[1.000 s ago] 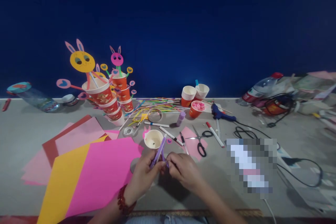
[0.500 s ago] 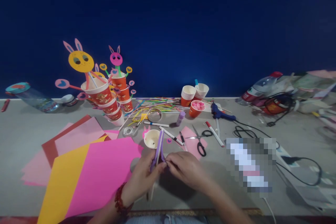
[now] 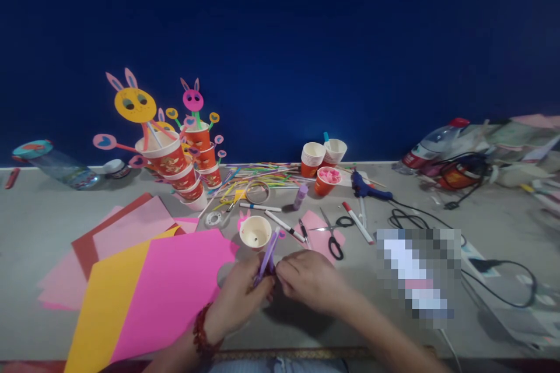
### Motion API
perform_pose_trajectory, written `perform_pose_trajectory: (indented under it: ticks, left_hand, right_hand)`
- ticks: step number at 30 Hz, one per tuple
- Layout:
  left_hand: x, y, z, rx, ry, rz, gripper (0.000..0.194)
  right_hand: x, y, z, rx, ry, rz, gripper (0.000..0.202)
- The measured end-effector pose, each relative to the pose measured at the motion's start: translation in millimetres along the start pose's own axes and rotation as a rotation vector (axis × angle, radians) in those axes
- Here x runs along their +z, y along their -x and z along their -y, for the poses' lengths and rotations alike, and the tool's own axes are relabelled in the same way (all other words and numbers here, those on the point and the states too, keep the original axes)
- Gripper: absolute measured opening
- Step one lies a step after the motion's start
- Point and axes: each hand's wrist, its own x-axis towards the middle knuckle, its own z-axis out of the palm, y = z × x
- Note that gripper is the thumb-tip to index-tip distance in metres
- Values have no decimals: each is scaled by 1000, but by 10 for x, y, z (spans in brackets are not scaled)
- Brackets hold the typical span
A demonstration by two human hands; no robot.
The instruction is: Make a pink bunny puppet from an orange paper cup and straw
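My left hand (image 3: 240, 288) is closed around thin purple strips (image 3: 268, 256), with a pale stick or edge along them. They lean up to the right from between my thumb and fingers. Close beside it, my right hand (image 3: 308, 281) is curled, its fingertips pinched against the lower part of the strips; what lies in them is hidden. Just beyond my left hand stands a white-lined paper cup (image 3: 255, 232) with a small dark hole in its bottom. A pink paper rabbit shape (image 3: 243, 220) shows behind the cup.
Scissors (image 3: 335, 236), markers (image 3: 284, 226) and a glue stick (image 3: 300, 196) lie ahead. A blue glue gun (image 3: 370, 187) trails its cable to the right. Coloured sheets (image 3: 170, 291) cover the left side. Stacked rabbit cups (image 3: 164, 157) stand behind them.
The purple strips have tilted to the right and less of them shows above my left hand. My right fingers have curled in more tightly. The pale stick below my left hand no longer shows.
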Motion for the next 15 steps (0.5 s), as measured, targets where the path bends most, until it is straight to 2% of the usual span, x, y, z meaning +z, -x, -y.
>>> perform_pose_trajectory:
  ticks: [6, 11, 15]
  left_hand:
    - [26, -45, -52, -143, 202, 130, 14]
    - [14, -68, -35, -196, 192, 182, 16]
    - [-4, -85, -47, -189, 176, 237, 16]
  right_hand:
    - [-19, -56, -22, -97, 38, 107, 10]
    - [-91, -93, -6, -109, 33, 214, 13]
    - [-105, -76, 12, -119, 30, 226, 14]
